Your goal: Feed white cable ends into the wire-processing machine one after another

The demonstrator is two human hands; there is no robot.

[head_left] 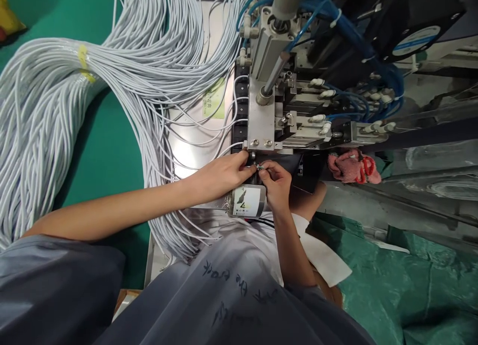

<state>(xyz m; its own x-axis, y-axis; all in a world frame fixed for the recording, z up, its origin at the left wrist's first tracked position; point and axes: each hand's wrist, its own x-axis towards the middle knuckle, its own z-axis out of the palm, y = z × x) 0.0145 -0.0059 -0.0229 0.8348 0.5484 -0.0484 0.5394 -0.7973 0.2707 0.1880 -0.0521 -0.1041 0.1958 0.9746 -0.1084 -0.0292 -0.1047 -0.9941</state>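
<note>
My left hand [233, 172] reaches in from the left, its thumb and finger pinched together just below the front corner of the machine's metal block [260, 121]. Facing it, my right hand [277, 183] is closed in a pinch as well. Between the two sets of fingertips shows a tiny bit of thin, shiny wire ends [260, 167]; most of it is hidden by the fingers. Right below the hands sits a clear container with a white label [246, 202]. White cables [220, 131] run from the left into black slots [241, 109] along the machine's side.
A thick bundle of white cables [48, 81], tied with yellow tape [86, 63], covers the green mat [108, 131]. Blue air tubes [358, 36] and cylinders rise at upper right. A pink cloth [347, 167] lies right of the machine; green sheeting [418, 285] lies lower right.
</note>
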